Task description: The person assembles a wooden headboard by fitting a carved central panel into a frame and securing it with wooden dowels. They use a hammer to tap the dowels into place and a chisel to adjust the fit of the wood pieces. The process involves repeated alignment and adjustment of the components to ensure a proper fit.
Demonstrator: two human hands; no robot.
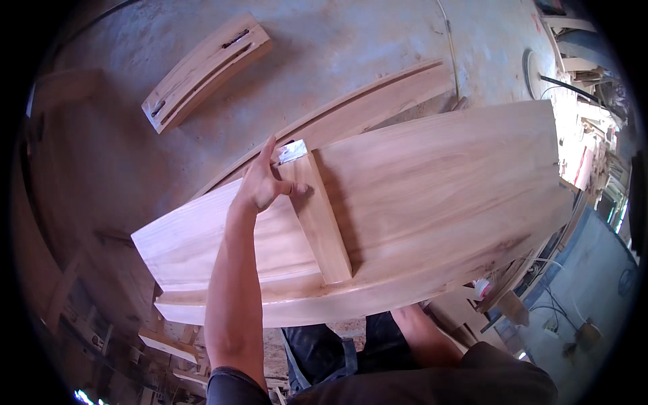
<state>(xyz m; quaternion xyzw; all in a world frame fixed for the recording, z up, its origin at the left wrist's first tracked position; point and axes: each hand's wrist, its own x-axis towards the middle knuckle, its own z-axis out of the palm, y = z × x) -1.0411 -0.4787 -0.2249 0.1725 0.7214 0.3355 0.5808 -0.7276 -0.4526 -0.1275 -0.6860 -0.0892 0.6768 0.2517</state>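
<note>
A wide pale wooden panel [432,182] with a curved, thicker near edge lies across the view in front of my body. Across its upper face runs a straight wooden bar [318,223], which reaches from the far edge toward the near edge. My left hand [266,182] grips this bar close to its bright far end, thumb over the top face and other fingers at the left side. My right forearm [422,337] passes under the panel's near edge, so the right hand and whatever it touches are hidden.
A curved wooden piece [206,74] with slots lies on the floor [324,40] at the far left. Behind the panel is a long curved wooden board [378,101]. Cables and an offcut [514,309] are at the right, and wood pieces [169,345] sit at the lower left.
</note>
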